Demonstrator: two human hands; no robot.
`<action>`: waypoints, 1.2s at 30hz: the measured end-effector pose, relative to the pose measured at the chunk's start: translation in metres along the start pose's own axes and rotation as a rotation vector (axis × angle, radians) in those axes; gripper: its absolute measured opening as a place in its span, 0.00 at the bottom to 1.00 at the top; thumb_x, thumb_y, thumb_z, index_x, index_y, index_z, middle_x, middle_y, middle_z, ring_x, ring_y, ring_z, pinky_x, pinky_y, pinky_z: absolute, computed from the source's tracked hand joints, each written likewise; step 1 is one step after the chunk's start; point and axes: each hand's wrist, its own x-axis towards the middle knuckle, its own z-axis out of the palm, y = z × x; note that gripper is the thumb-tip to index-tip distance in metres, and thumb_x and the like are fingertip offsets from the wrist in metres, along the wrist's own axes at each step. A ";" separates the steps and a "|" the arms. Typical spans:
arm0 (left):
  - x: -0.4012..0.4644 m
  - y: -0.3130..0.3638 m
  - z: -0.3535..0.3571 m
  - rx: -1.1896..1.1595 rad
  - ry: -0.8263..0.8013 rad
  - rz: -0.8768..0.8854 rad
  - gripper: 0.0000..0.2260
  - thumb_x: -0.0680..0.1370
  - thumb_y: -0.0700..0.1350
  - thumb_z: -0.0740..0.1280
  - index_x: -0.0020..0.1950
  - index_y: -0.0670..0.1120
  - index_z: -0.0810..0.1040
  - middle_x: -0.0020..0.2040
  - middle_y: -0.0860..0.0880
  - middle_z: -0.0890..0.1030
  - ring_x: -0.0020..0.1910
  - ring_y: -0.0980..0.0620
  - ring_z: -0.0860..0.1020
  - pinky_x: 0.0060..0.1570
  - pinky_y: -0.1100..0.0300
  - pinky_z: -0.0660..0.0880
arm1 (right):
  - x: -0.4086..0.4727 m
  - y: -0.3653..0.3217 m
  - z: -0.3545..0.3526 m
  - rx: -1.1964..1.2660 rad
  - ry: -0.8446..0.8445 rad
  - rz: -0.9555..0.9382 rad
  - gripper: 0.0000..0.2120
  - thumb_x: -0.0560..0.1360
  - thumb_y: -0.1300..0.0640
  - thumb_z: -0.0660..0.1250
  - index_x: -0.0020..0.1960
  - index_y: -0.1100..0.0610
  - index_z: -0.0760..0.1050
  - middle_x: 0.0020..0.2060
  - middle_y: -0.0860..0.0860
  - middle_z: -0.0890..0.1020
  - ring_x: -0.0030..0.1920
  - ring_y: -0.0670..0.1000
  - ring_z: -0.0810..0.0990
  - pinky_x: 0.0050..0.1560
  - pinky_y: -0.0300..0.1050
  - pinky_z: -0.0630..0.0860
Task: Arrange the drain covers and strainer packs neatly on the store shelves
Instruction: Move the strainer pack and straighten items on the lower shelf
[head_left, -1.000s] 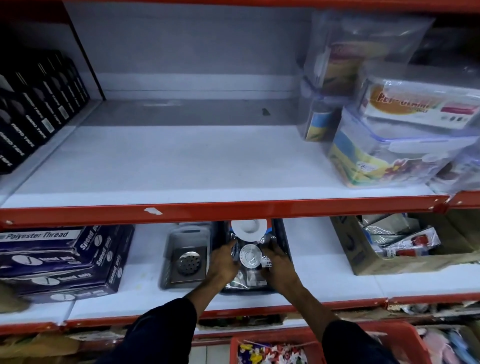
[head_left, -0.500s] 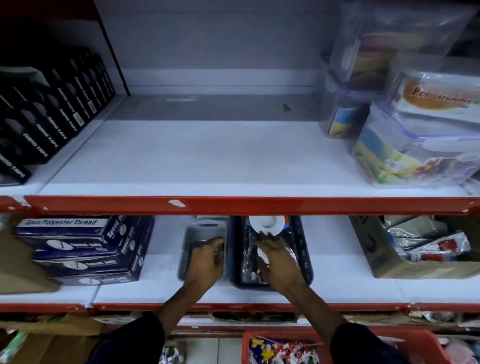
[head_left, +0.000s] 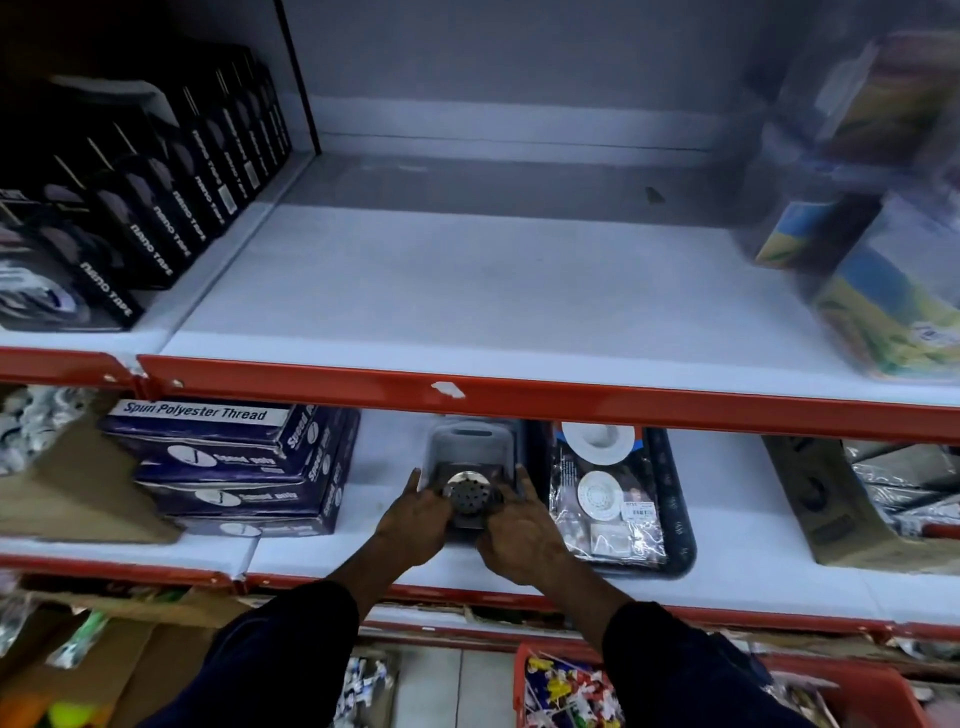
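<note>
Both hands clamped the drain cover pack (head_left: 470, 491) near the lower shelf's (head_left: 727, 525) front edge: left hand (head_left: 415, 519) on its left side, right hand (head_left: 519, 525) on its right. Tray (head_left: 678, 519) w/ strainer packs (head_left: 605, 499) lay just right.

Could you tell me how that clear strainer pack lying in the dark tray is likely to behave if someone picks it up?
The strainer pack is wrapped in crinkly, glossy film, so it would probably flex and feel slippery. Its white discs look thin, so it is likely light. Lying flat in the dark tray, it should not roll.

Head camera looks down, close, at shelves (head_left: 519, 400).
</note>
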 end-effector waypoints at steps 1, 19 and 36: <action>0.001 -0.001 0.000 0.008 -0.002 0.001 0.25 0.74 0.38 0.60 0.72 0.43 0.71 0.73 0.41 0.73 0.75 0.45 0.67 0.78 0.41 0.44 | 0.000 0.000 0.000 0.004 -0.005 0.009 0.31 0.71 0.46 0.52 0.68 0.56 0.76 0.65 0.58 0.79 0.75 0.62 0.65 0.76 0.66 0.38; -0.041 0.053 -0.006 -0.365 0.129 -0.051 0.27 0.75 0.30 0.59 0.69 0.51 0.75 0.59 0.43 0.84 0.55 0.44 0.82 0.54 0.54 0.79 | -0.102 0.009 -0.024 0.004 -0.091 0.392 0.16 0.75 0.63 0.63 0.61 0.56 0.77 0.53 0.56 0.84 0.53 0.56 0.83 0.55 0.48 0.77; -0.094 0.093 -0.019 -0.331 0.122 -0.101 0.20 0.75 0.37 0.62 0.63 0.51 0.79 0.59 0.43 0.84 0.54 0.44 0.83 0.56 0.51 0.81 | -0.146 -0.007 -0.043 0.062 -0.074 0.324 0.20 0.73 0.62 0.65 0.64 0.55 0.76 0.53 0.56 0.84 0.53 0.56 0.83 0.55 0.49 0.79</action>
